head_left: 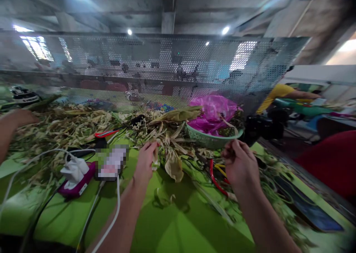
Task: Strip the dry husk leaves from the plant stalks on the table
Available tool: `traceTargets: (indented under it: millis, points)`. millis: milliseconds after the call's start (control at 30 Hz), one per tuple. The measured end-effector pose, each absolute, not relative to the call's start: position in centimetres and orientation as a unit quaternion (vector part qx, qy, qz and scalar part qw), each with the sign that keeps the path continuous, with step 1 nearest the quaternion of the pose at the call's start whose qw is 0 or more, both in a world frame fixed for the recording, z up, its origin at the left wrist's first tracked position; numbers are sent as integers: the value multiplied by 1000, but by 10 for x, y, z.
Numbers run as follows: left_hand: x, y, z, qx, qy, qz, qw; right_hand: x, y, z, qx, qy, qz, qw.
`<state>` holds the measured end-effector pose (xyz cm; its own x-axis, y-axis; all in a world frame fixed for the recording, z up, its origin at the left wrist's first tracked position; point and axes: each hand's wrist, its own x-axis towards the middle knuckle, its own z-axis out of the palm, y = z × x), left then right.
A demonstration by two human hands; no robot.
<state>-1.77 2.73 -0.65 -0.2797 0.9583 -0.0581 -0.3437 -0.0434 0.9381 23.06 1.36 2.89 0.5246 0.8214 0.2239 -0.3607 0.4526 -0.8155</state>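
My left hand (pixel 147 158) is over the middle of the green table, fingers pinched on a small pale scrap of dried leaf (pixel 155 162). Beside it a broad dried leaf (pixel 174 166) hangs from a heap of dried leaves and stalks (pixel 167 132). On the right, my right hand (pixel 240 164) is closed, thumb against the curled fingers. A thin pale dried strip (pixel 229 125) rises from its fingertips towards a green basket (pixel 211 140), which holds a crumpled purple plastic bag (pixel 214 112). Red-handled pliers or cutters (pixel 217 179) lie left of that hand.
A phone (pixel 112 162) with cables and a purple power strip with white plugs (pixel 75 175) lie at left. Another person's arm (pixel 16 123) reaches in there. A perforated metal screen (pixel 139 71) stands behind; a dark phone-like slab (pixel 311 205) lies at right.
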Motion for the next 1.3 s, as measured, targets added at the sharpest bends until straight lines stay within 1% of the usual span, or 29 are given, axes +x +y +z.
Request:
traceTargets:
  millis: [100,200,233,300,400,567,700,800,900,1100,1300]
  points:
    - [-6,22,-9,363,454,600,550,211,10,21,-385,-360,441,726]
    - [8,18,-14,420,424,539,595,184,1,12,-393,-421,539,615]
    - [12,17,-15,439,413,520,606,176,-1,10,-402,-439,550,586]
    - [18,15,-18,475,396,483,620,166,-6,7,-412,-460,558,554]
    - [26,10,-16,553,372,436,605,162,-8,5,-409,-478,547,553]
    - [31,1,-5,675,329,397,528,169,-4,3,-429,-468,507,583]
    - [31,-3,3,667,352,385,532,172,-3,4,-447,-428,504,603]
    - [29,-1,3,622,376,415,547,171,-5,6,-430,-447,536,573]
    - [27,1,0,610,395,440,527,170,-7,7,-408,-467,559,550]
    - [30,0,-5,691,406,398,446,168,-8,4,-449,-464,514,565]
    - [35,-3,-9,728,382,380,423,166,-9,1,-453,-463,476,595]
